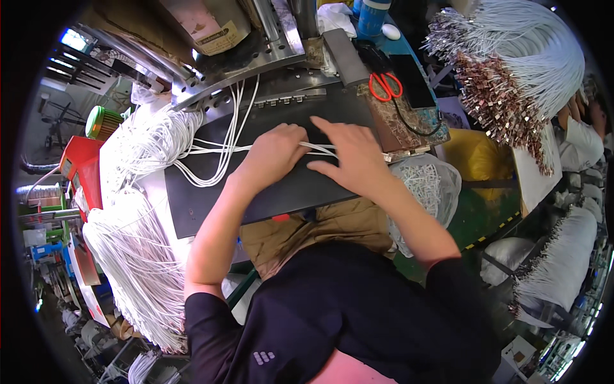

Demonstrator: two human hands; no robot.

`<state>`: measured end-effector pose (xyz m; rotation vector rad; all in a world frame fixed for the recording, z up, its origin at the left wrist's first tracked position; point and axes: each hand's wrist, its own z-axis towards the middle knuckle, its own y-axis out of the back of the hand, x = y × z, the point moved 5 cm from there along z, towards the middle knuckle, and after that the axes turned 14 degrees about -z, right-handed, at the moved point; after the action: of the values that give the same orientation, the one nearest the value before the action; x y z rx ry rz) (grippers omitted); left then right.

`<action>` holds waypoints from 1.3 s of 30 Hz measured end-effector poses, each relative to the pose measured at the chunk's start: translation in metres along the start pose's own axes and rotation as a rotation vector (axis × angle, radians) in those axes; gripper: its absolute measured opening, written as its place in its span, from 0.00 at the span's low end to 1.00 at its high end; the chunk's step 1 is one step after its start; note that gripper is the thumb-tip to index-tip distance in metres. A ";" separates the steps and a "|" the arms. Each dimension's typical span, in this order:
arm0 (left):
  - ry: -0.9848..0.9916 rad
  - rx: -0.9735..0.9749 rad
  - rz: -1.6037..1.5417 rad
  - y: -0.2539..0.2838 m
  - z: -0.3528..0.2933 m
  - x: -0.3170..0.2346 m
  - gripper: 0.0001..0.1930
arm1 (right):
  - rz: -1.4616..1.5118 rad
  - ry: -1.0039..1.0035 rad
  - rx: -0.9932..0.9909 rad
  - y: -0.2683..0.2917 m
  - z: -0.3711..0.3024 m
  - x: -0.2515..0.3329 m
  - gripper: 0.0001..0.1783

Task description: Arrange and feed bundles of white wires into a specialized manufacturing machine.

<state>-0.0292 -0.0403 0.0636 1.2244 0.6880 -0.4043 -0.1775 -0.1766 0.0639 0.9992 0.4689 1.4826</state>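
White cables (pixel 211 150) are being worked on the dark mat (pixel 192 205) just now, a thin bunch of them drawn sideways across it between the two hands. The left hand (pixel 272 153) is seen closed over the strands, knuckles up, the bunch pinched underneath; how tightly it is pinched cannot be told, since the fingertips are hidden. The right hand (pixel 352 153) is laid mostly flat and spread, the fingers pressed down on the same strands where they run toward the right edge of the mat, more a pressing hold than a closed grasp.

The long axis of the bunch is set roughly left to right across the mat, with loose loops curling away to the left and a few strands carried up toward the metal machine plate (pixel 256 61) behind. One end is pointed toward the tray (pixel 409 131) at the right.

The cables are judged light, limp and springy, likely to slide and fan apart unless gathered close; a hold near the ends, with the strands bunched together, looks the surest. Large heaps of white cable (pixel 141 256) are piled at the left, red scissors (pixel 385 86) are left on the tray, and a bag of white scraps (pixel 432 185) is hung just beside the mat.
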 end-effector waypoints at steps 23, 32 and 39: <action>0.699 0.095 -1.413 -0.071 -0.075 0.023 0.16 | 0.386 -0.295 0.198 -0.043 0.046 -0.020 0.18; 0.683 -0.241 -1.333 -0.035 -0.036 0.037 0.13 | 0.591 0.120 0.364 -0.104 0.067 0.005 0.21; 0.770 -0.575 -1.526 -0.025 -0.020 0.073 0.13 | -0.393 0.344 0.095 -0.108 0.062 0.002 0.25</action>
<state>0.0033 -0.0236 -0.0071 0.0349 2.2063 -0.8784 -0.0633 -0.1704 0.0147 0.6727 0.9346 1.2827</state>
